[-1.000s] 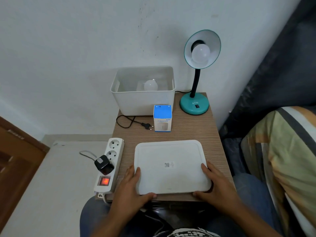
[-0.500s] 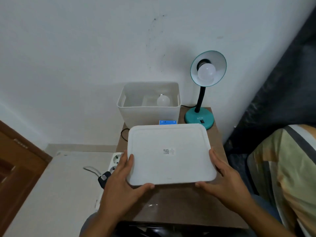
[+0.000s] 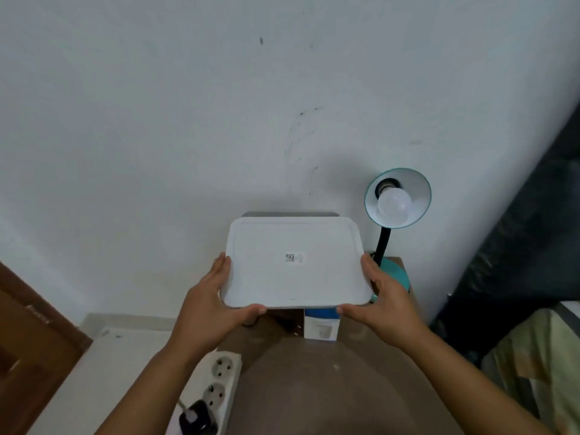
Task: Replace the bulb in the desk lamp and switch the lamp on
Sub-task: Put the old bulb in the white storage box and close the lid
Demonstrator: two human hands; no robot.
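Note:
A teal desk lamp [image 3: 398, 199] stands at the back right of the wooden table [image 3: 314, 387], with a white bulb [image 3: 394, 203] in its shade. I hold a flat white lid [image 3: 295, 265] over the white bin, which is almost fully hidden beneath it. My left hand [image 3: 210, 306] grips the lid's left edge and my right hand [image 3: 381, 306] grips its right edge. A blue-and-white bulb box [image 3: 321, 324] stands just below the lid. The bulb inside the bin is out of sight.
A white power strip [image 3: 219, 390] lies along the table's left edge with a black plug [image 3: 196, 420] in it. The lamp's teal base [image 3: 397, 273] shows behind my right hand. A dark curtain and striped bedding are at the right, a brown door at the left.
Both hands lifted the lid off the table and carried it back over the bin, covering it. The view tilted upward toward the wall.

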